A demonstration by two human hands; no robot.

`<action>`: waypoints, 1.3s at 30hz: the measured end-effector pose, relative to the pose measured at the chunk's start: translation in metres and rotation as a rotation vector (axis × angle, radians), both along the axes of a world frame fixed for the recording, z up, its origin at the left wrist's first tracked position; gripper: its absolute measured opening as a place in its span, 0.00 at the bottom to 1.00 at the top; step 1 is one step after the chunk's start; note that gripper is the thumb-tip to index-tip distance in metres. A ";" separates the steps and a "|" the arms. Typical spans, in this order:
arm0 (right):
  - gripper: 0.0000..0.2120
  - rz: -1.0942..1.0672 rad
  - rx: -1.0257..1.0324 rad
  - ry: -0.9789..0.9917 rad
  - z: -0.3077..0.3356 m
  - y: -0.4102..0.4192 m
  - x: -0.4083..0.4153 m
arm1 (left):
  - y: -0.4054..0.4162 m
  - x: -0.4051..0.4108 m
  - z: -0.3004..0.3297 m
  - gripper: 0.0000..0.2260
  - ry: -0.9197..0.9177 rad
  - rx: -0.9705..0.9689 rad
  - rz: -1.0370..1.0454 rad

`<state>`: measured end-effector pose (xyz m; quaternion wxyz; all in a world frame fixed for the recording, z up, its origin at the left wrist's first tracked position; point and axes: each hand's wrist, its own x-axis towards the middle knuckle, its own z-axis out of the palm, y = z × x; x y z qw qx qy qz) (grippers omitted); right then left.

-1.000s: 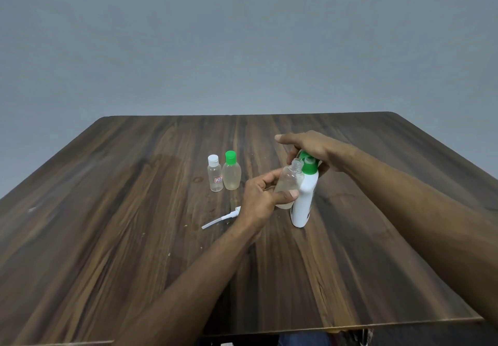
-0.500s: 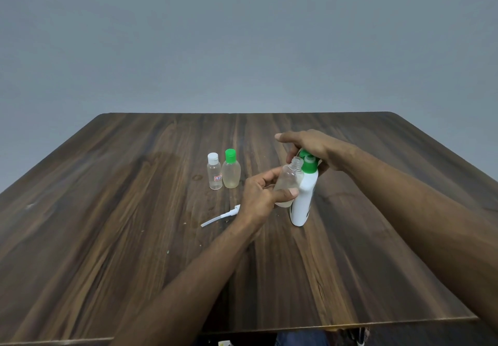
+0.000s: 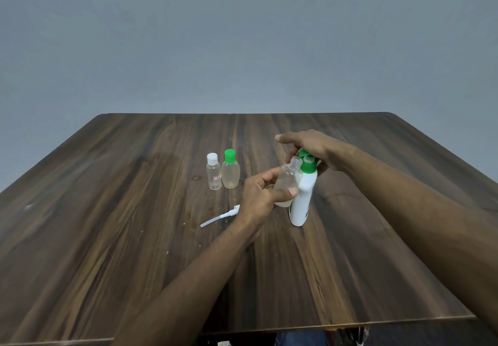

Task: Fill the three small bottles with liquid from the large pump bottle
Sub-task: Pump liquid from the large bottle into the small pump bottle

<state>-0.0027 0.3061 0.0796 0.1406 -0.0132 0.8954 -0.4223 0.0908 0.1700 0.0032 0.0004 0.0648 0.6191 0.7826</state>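
The large white pump bottle with a green pump head stands right of the table's middle. My right hand rests on top of the pump head, index finger stretched out to the left. My left hand grips an uncapped clear small bottle, tilted, its open mouth right beside the pump head. That bottle has a little pale liquid at its bottom. Two capped small bottles stand side by side to the left: one clear with a white cap, one with a green cap holding yellowish liquid.
A white cap with a long dip tube lies on the dark wooden table just left of my left wrist. A bare grey wall stands behind the table. The table's front edge runs below my forearms.
Almost nothing differs: both hands stay at the pump bottle with the small bottle held at the pump head. The view has shifted very slightly.
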 end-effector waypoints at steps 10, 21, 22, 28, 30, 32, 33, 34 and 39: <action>0.25 -0.010 0.007 0.014 -0.001 0.000 -0.001 | 0.000 0.001 0.002 0.19 -0.003 0.003 -0.014; 0.15 -0.031 0.010 0.038 -0.006 0.000 -0.001 | 0.000 0.000 0.002 0.20 -0.020 -0.003 -0.004; 0.16 -0.031 0.004 0.036 -0.006 0.000 -0.001 | 0.000 0.000 0.002 0.20 -0.021 -0.007 -0.001; 0.23 -0.009 -0.024 -0.010 0.000 0.002 0.001 | 0.000 0.001 0.003 0.20 -0.030 -0.007 0.000; 0.22 -0.010 -0.024 -0.011 0.000 0.002 0.001 | 0.000 0.001 0.003 0.20 -0.027 -0.006 -0.001; 0.19 -0.024 -0.021 -0.012 -0.002 0.002 0.000 | 0.000 0.001 0.003 0.20 -0.027 -0.010 0.003; 0.17 -0.029 -0.016 -0.005 -0.004 0.001 -0.001 | 0.000 0.001 0.003 0.20 -0.027 -0.009 0.002; 0.16 -0.033 -0.009 0.006 -0.005 0.001 -0.002 | 0.000 0.000 0.003 0.20 -0.027 -0.005 -0.001; 0.17 -0.047 -0.003 0.021 -0.007 0.000 -0.002 | 0.000 0.001 0.004 0.20 -0.037 -0.001 -0.006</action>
